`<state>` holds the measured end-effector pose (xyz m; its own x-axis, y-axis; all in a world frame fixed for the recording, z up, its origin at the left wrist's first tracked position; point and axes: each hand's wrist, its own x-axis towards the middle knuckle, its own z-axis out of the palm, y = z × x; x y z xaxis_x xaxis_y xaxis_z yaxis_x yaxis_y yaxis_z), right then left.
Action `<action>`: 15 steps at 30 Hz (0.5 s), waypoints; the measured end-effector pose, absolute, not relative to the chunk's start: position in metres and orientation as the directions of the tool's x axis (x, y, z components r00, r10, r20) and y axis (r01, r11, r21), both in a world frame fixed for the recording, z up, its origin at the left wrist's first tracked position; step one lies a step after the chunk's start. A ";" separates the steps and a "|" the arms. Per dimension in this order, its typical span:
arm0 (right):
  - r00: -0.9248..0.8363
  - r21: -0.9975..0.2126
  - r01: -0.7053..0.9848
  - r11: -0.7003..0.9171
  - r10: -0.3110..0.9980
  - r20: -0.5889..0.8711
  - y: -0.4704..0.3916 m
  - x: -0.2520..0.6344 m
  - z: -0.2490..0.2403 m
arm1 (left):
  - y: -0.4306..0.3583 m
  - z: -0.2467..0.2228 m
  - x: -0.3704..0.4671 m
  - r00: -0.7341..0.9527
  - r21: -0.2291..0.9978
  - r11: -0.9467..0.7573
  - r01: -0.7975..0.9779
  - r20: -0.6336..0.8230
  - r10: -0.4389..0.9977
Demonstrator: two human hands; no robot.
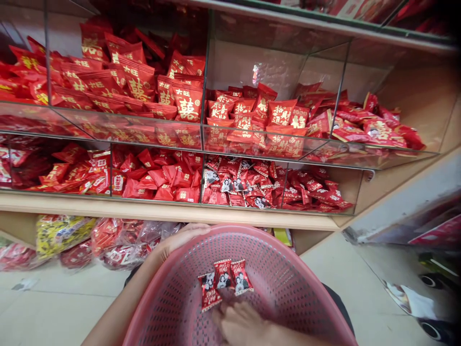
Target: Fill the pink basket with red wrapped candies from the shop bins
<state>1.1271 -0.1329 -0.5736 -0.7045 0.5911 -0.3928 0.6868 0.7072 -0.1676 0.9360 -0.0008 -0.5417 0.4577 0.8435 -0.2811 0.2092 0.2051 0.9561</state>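
Observation:
A pink perforated plastic basket (281,250) is in front of me, its far rim close to the shelf's lower edge. My left hand (189,234) grips the rim on the far left side, the fingers curled over it. Inside the basket lie three small red candy packets (224,274) with cartoon figures printed on them. My right hand (239,321) is down in the basket, just below these packets. Motion blurs its fingers, so whether it holds anything is unclear.
Clear-walled shelf bins hold many red packets, among them gold-lettered packets (187,101) above and cartoon-printed packets (236,180) below. Under the wooden shelf edge (144,205) lie a yellow bag (63,235) and clear bags of red packets. Shoes (434,331) are at the lower right.

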 end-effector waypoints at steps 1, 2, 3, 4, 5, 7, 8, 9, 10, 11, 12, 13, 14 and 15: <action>-0.706 -0.168 0.685 0.709 0.590 -0.392 -0.133 1.126 -0.581 | -0.001 -0.542 0.936 0.453 0.957 0.202 0.206 -0.276 0.848; -0.701 -0.162 0.691 0.704 0.600 -0.385 -0.133 1.125 -0.587 | -0.001 -0.542 0.935 0.444 0.958 0.199 0.206 -0.272 0.854; -0.693 -0.151 0.701 0.697 0.614 -0.377 -0.132 1.125 -0.590 | -0.002 -0.541 0.935 0.436 0.957 0.198 0.210 -0.273 0.857; -0.690 -0.145 0.704 0.695 0.621 -0.373 -0.130 1.126 -0.589 | -0.002 -0.540 0.935 0.428 0.956 0.201 0.215 -0.277 0.860; -0.690 -0.144 0.703 0.696 0.619 -0.376 -0.128 1.127 -0.585 | -0.003 -0.538 0.935 0.425 0.953 0.206 0.220 -0.284 0.860; -0.698 -0.161 0.693 0.703 0.600 -0.391 -0.122 1.130 -0.565 | -0.004 -0.535 0.936 0.424 0.950 0.214 0.226 -0.294 0.856; -0.701 -0.171 0.695 0.699 0.603 -0.381 -0.119 1.132 -0.551 | -0.004 -0.534 0.937 0.425 0.950 0.214 0.226 -0.294 0.856; -0.700 -0.185 0.702 0.688 0.618 -0.357 -0.115 1.134 -0.535 | -0.005 -0.533 0.938 0.426 0.952 0.211 0.223 -0.290 0.857; -0.682 -0.194 0.728 0.658 0.668 -0.296 -0.110 1.136 -0.518 | -0.005 -0.532 0.939 0.430 0.953 0.207 0.220 -0.285 0.857; -0.647 -0.192 0.762 0.618 0.735 -0.203 -0.104 1.138 -0.501 | -0.004 -0.532 0.939 0.439 0.955 0.204 0.217 -0.282 0.853; -0.608 -0.198 0.788 0.583 0.788 -0.097 -0.096 1.141 -0.484 | -0.004 -0.532 0.940 0.448 0.956 0.204 0.211 -0.280 0.849; -0.559 -0.203 0.814 0.545 0.829 -0.019 -0.088 1.143 -0.470 | -0.003 -0.533 0.941 0.463 0.957 0.206 0.202 -0.279 0.841; -0.505 -0.209 0.836 0.507 0.860 0.068 -0.078 1.146 -0.458 | -0.003 -0.534 0.941 0.479 0.959 0.210 0.193 -0.278 0.832; -0.456 -0.222 0.849 0.480 0.877 0.151 -0.068 1.148 -0.448 | -0.002 -0.534 0.941 0.493 0.959 0.214 0.186 -0.279 0.824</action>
<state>1.1484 -0.0678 -0.4477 -0.4564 0.8769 0.1509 0.8489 0.4799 -0.2215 0.9412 -0.0021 -0.5343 0.4929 0.8240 -0.2795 0.1858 0.2141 0.9590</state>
